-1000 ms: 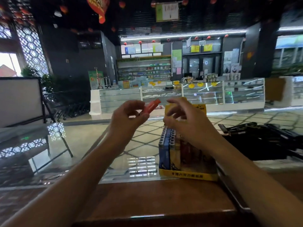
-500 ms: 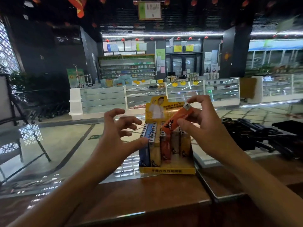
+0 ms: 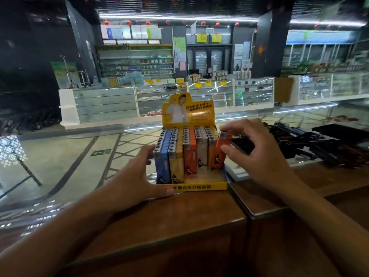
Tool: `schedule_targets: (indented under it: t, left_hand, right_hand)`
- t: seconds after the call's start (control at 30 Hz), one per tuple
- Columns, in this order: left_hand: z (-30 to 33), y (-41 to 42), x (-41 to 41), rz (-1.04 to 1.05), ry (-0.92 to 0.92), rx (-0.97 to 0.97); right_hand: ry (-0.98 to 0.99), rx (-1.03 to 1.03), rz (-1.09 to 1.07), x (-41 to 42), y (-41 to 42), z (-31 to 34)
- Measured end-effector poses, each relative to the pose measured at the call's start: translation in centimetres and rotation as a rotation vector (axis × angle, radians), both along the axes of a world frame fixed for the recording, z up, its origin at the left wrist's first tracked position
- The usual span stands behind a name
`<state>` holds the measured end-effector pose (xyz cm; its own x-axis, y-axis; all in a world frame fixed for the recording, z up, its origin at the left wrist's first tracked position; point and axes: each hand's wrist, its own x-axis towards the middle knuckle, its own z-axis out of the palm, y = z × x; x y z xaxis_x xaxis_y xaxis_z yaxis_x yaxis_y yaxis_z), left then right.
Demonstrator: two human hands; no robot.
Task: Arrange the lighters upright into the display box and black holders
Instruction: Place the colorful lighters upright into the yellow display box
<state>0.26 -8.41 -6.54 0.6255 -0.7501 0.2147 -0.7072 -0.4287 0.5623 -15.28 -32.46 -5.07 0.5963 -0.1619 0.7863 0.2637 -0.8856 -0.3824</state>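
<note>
Lighter (image 3: 220, 151), orange, sits pinched in my right hand (image 3: 257, 154) at the display box (image 3: 199, 186)'s right front slot, tilted. Light, rigid, slick plastic I'd judge (hold near the metal cap). My left hand (image 3: 137, 176) holds the box's left side with curled fingers.

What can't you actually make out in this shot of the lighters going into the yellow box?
- Head view: the right side of the display box is hidden by the right hand and the orange lighter it pinches, so free slots there cannot be counted.
- The left hand covers the box's left wall.
- The black holders are dark and blurred; what they hold is unclear.
- Print on the box is too small to read.
</note>
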Motion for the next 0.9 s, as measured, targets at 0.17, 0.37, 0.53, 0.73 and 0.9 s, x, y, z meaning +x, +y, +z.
schedule_targets:
  t: [0.17, 0.37, 0.53, 0.73, 0.9]
  left_hand:
    - [0.0, 0.1, -0.1, -0.003, 0.028, -0.021]
    - [-0.2, 0.1, -0.1, -0.004, 0.051, -0.056]
    - [-0.2, 0.3, 0.0, 0.003, 0.026, -0.031]
    - [-0.3, 0.3, -0.2, 0.048, -0.043, -0.002]
    - [-0.2, 0.2, -0.4, 0.043, -0.072, 0.059]
  right_hand:
    - [0.002, -0.011, 0.045, 0.4, 1.2, 0.4]
    - [0.042, -0.052, 0.094, 1.5, 3.0, 0.5]
    - [0.040, -0.225, 0.052, 2.3, 3.8, 0.3]
    - [0.120, -0.287, -0.072, 2.6, 3.4, -0.2]
    - [0.175, -0.248, -0.104, 1.8, 3.7, -0.7]
